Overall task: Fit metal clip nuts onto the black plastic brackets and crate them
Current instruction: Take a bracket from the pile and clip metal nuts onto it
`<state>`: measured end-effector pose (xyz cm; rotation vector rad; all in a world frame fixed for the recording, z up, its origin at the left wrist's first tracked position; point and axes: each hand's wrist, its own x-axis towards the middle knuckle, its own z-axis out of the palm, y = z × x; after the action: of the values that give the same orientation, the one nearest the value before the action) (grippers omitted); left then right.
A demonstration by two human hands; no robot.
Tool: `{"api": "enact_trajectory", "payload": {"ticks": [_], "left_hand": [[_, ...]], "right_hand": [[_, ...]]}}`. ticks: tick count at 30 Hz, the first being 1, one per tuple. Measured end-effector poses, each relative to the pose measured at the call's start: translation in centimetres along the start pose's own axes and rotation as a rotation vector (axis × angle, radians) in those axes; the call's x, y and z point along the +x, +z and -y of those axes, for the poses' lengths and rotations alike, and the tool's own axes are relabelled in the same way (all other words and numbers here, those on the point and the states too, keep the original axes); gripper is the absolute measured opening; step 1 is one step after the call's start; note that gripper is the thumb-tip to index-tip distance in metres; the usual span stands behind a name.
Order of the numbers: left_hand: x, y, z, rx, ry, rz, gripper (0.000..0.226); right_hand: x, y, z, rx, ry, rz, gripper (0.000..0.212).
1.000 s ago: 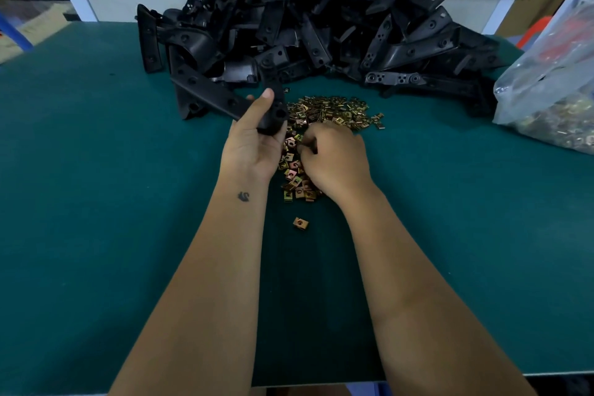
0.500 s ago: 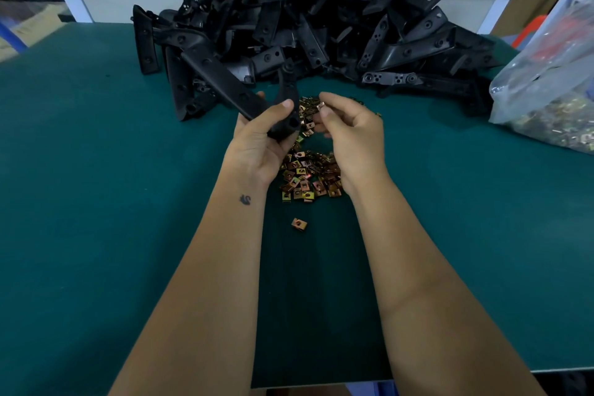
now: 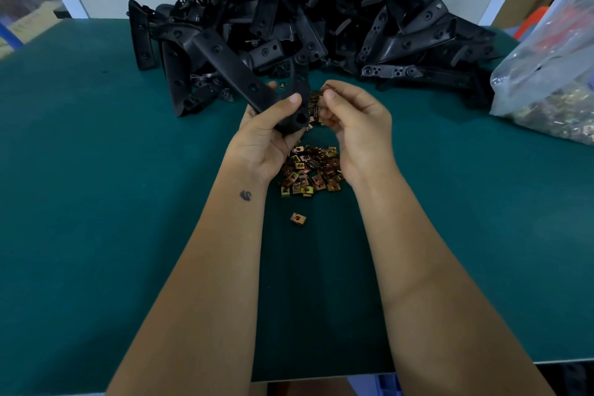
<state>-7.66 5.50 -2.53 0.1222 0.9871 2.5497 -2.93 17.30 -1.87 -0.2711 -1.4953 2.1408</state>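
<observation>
At frame centre the left hand (image 3: pixel 263 135) grasps a black plastic bracket (image 3: pixel 244 74); the right hand (image 3: pixel 356 125) pinches a clip nut (image 3: pixel 327 89). Loose clip nuts (image 3: pixel 310 172) lie on the green bench (image 3: pixel 96 202). A plastic bag (image 3: pixel 549 80) of nuts sits at right edge.

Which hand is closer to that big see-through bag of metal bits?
Right. The right hand is in the middle of the table, on the side toward the plastic bag; the left hand, gripping a black bracket, is farther away.

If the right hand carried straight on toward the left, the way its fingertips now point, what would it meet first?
Most likely the held bracket: the right hand, pinching a clip nut, points its fingertips at the bracket end that the left hand grips. The gap looks small, though depth is hard to judge from this view.
</observation>
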Motion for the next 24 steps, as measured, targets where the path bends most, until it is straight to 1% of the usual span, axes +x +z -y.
{"api": "enact_trajectory", "payload": {"ticks": [7,12,15,18,21,24], "left_hand": [[-0.08,0.29,0.17,0.018,-0.017,0.007,0.034],[-0.03,0.3,0.26,0.023,-0.02,-0.006,0.029],[-0.09,0.29,0.25,0.023,-0.027,0.002,0.031],[-0.17,0.29,0.22,0.037,-0.033,0.022,0.037],[-0.27,0.37,0.16,0.062,-0.047,0.048,0.047],[-0.26,0.25,0.14,0.085,-0.06,0.074,0.046]], "right_hand": [[0.23,-0.03,0.1,0.08,0.04,0.003,0.019],[0.27,0.1,-0.06,0.026,0.003,0.017,0.024],[0.23,0.09,-0.06,0.017,0.009,0.0,0.016],[0.24,-0.02,0.04,0.019,0.063,-0.013,0.009],[0.23,-0.01,0.21,0.022,0.094,-0.008,0.009],[0.09,0.15,0.35,0.022,0.092,-0.003,0.01]]}}
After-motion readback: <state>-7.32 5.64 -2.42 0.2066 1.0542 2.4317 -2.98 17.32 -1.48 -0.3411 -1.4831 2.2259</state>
